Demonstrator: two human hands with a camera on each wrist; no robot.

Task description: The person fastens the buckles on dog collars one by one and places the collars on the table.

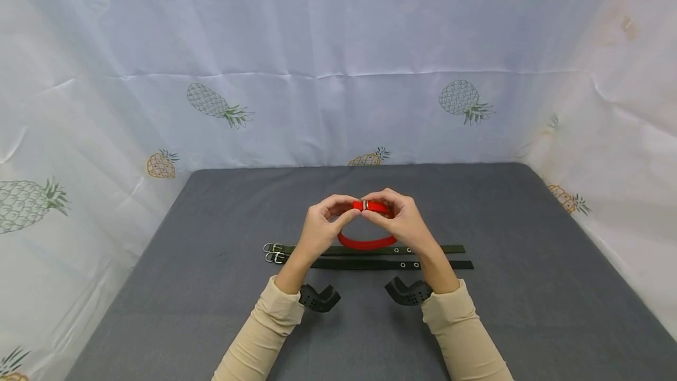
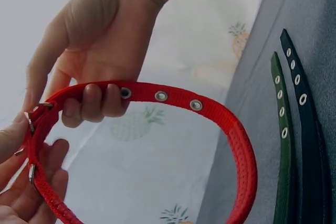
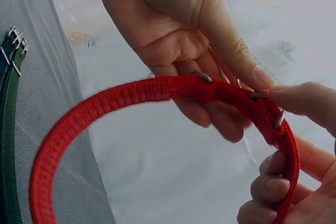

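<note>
A red collar (image 1: 367, 242) of ribbed woven webbing, bent into a closed loop, hangs in the air above the middle of a grey, felt-like table (image 1: 529, 287); its strap carries a row of round metal eyelets (image 2: 161, 96) and a small silver buckle (image 1: 365, 205) at the top of the loop. The left hand (image 1: 320, 229) grips the collar with fingers curled round the webbing just left of the buckle, thumb pressed on the near face. The right hand (image 1: 403, 221) pinches the strap on the other side, thumb and forefinger closed on the red band right beside the buckle's metal frame, the remaining fingers folded beneath it. The two hands nearly touch at the buckle; whether the strap end is fully threaded through it is hard to tell, since the fingers cover that spot. Below the loop, lying flat on the table just beyond the wrists, are two long straight collars side by side: a dark green collar (image 1: 370, 250) farther off and a black collar (image 1: 391, 264) nearer, both with metal buckles at their left ends and eyelets toward the right. Behind the table hangs a thin, creased white sheet (image 1: 338, 75) printed with pineapples.
</note>
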